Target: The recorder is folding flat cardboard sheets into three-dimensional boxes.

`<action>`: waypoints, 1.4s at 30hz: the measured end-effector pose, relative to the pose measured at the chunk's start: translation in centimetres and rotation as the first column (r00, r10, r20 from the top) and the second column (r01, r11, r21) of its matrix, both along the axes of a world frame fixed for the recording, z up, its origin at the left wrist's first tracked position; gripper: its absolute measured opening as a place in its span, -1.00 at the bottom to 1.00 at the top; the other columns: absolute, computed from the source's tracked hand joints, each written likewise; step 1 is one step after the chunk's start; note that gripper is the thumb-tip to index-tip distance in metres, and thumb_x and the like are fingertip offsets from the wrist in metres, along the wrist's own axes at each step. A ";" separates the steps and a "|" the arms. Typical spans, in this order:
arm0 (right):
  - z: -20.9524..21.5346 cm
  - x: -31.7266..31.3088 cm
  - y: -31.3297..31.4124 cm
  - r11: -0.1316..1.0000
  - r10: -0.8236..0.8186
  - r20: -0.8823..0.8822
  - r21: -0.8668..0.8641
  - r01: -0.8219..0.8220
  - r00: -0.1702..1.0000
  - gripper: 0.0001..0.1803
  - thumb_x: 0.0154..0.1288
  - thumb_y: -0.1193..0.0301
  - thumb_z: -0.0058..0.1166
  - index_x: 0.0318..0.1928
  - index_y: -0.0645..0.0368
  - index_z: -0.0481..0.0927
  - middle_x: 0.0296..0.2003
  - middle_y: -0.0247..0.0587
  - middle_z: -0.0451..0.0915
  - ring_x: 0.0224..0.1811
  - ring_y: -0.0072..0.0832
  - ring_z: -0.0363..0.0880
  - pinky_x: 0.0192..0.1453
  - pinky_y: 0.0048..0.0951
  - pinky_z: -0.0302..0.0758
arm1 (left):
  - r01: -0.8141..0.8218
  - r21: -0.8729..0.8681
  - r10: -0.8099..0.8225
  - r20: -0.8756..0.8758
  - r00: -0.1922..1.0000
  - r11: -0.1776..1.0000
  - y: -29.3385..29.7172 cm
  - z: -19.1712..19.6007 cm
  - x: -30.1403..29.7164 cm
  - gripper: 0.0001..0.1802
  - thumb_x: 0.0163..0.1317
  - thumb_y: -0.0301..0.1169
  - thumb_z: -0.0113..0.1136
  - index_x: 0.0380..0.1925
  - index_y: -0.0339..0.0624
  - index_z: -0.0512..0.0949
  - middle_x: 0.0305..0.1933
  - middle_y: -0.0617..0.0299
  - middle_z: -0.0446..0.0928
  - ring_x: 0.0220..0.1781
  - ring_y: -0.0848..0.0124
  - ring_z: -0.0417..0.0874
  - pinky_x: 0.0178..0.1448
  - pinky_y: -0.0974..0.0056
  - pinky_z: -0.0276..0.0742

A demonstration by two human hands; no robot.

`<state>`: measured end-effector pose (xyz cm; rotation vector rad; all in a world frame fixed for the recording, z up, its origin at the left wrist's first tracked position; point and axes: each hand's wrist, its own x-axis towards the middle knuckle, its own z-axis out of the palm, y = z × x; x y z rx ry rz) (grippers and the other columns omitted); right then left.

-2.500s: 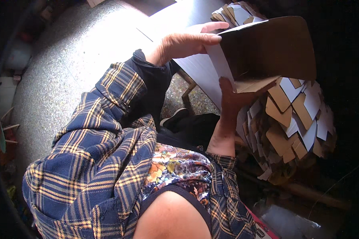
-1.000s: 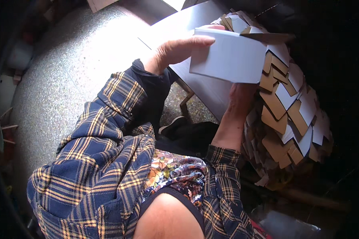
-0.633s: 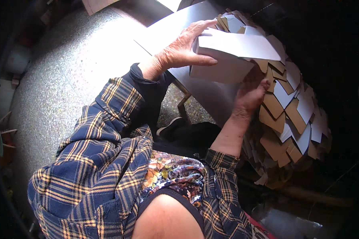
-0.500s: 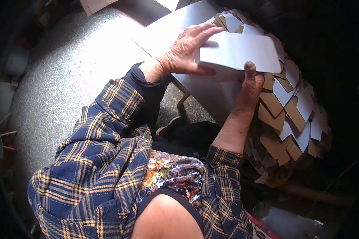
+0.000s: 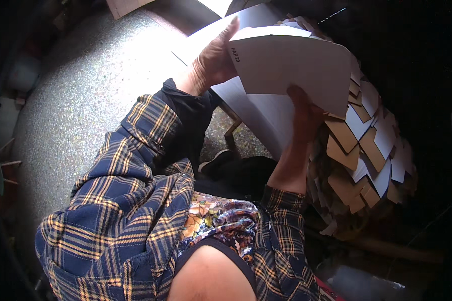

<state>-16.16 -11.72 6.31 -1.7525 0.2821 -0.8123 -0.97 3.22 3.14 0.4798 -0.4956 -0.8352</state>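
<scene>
Between my hands is a white card stack [image 5: 294,65], tilted so a broad, slightly curved face with small dark print turns toward me. My left hand [image 5: 213,62] grips its left end, thumb up along the edge and the fingers partly hidden. At the lower right, my right hand [image 5: 307,118] is closed on the stack, with its thumb on the near face and its other fingers mostly out of sight. The stack is held above a pale tabletop [image 5: 258,113]. How many cards it contains cannot be told.
A large heap of overlapping white and brown card pieces [image 5: 369,143] rises right of my right hand. Speckled floor [image 5: 85,100] lies to the left. A wooden table leg [image 5: 232,125] and a dark shoe [image 5: 216,158] show below the tabletop. Cardboard [image 5: 128,6] sits at the far edge.
The stack has been tipped up, so its broad printed face now turns toward me. My left thumb has swung upward, and my right hand has moved slightly down and left.
</scene>
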 end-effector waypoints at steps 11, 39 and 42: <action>-1.8 1.6 -1.4 0.983 -0.091 0.141 0.173 0.066 0.986 -0.22 -0.16 0.56 0.32 0.19 0.22 0.33 -0.01 -0.24 0.43 0.05 -0.37 0.44 0.15 -0.38 0.45 | -0.264 0.040 0.218 0.452 0.865 0.964 -0.5 -2.5 0.7 -0.55 0.25 -0.29 0.24 0.08 -0.27 0.43 0.07 0.18 0.48 0.13 0.33 0.46 0.36 0.25 0.29; -2.4 -0.4 -1.7 0.577 0.112 0.194 -0.811 0.095 0.975 -0.76 -0.25 0.71 0.29 -0.55 0.18 0.52 0.13 -0.09 0.47 0.17 -0.21 0.50 0.21 -0.33 0.51 | -0.145 0.468 0.017 0.266 0.964 0.872 0.6 -1.6 0.9 -0.32 0.13 0.10 0.22 0.11 -0.15 0.47 0.05 0.04 0.55 0.09 0.26 0.55 0.04 -0.05 0.54; -2.2 -0.5 -1.0 0.576 0.111 0.168 -0.814 0.074 0.980 -0.76 -0.21 0.68 0.32 -0.49 0.16 0.55 0.17 -0.09 0.42 0.18 -0.20 0.49 0.21 -0.30 0.50 | -0.158 0.430 0.064 0.225 0.972 0.889 0.6 -2.4 1.5 -0.38 0.16 0.05 0.22 0.10 -0.11 0.48 0.04 0.08 0.55 0.08 0.29 0.55 0.04 -0.04 0.54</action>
